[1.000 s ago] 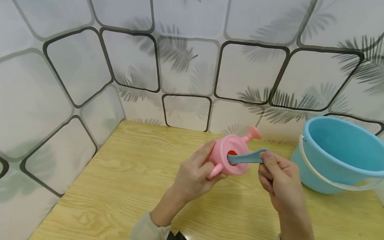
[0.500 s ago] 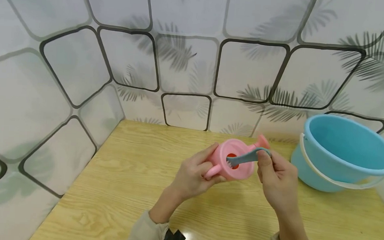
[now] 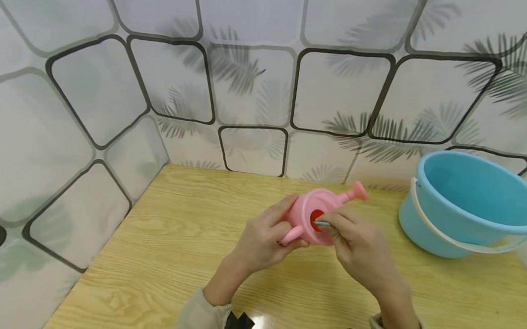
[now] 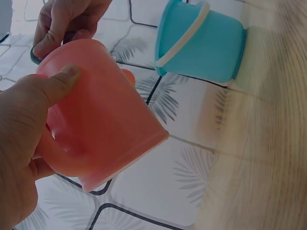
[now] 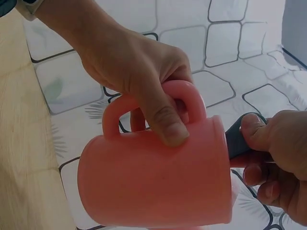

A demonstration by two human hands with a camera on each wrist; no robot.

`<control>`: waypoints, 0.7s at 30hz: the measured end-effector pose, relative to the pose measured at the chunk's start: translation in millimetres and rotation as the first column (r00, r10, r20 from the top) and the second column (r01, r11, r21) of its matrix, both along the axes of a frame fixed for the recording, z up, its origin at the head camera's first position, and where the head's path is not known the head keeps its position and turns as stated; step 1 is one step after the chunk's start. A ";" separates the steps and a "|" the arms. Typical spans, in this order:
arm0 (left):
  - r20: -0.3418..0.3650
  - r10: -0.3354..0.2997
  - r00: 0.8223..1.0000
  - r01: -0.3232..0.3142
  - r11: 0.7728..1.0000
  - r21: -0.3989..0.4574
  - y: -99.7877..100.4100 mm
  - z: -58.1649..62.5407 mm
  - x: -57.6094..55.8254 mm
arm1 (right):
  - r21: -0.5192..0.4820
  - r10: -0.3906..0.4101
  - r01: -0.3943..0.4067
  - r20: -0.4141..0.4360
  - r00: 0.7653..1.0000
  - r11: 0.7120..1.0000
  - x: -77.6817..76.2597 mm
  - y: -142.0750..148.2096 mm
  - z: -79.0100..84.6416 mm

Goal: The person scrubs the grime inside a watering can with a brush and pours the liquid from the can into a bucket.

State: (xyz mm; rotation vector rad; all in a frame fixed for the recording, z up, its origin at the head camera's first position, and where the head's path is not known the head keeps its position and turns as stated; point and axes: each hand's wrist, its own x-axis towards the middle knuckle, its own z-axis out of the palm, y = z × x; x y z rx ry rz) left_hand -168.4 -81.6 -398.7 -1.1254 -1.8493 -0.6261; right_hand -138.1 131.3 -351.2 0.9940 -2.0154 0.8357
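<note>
My left hand [image 3: 264,239] grips a small pink watering can [image 3: 303,211] by its handle side, thumb against the body in the left wrist view. The can is held above the table, tilted so its round opening with red inside faces me; its spout points to the back right. My right hand [image 3: 364,249] pinches a blue-grey fork [image 3: 324,223] at the opening. In the right wrist view the fork's wide handle end [image 5: 235,139] shows between the can's rim and the fingers. The fork's far end is hidden inside the can.
A light-blue bucket [image 3: 443,228] with a white carrying handle [image 3: 434,228] stands on the right of the wooden table [image 3: 174,239]. Patterned walls [image 3: 253,99] rise behind and on the left.
My right hand has moved left with the fork, pushing it deeper into the can; its tines and most of its handle no longer show in the head view. The left hand has barely moved.
</note>
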 end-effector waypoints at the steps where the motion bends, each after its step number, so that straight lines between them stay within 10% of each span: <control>1: -0.001 -0.002 1.000 0.002 1.000 -0.001 -0.4 0.1 -0.1 | 0.012 0.007 -0.007 0.025 1.000 1.000 0.8 0.2 -0.5; 9: 0.039 -0.062 0.997 0.061 0.998 0.024 -0.8 -0.9 0.2 | -0.273 0.232 -0.139 0.347 0.909 0.952 2.6 4.2 -0.8; 17: 0.099 -0.136 0.986 0.132 0.990 0.047 0.1 -6.4 -2.8 | -0.628 0.422 -0.106 0.379 0.824 0.771 5.2 16.2 10.0; 21: 0.108 -0.124 0.986 0.120 0.992 0.039 0.3 -10.6 -4.5 | -0.655 0.451 -0.079 0.422 0.787 0.751 4.8 15.3 11.1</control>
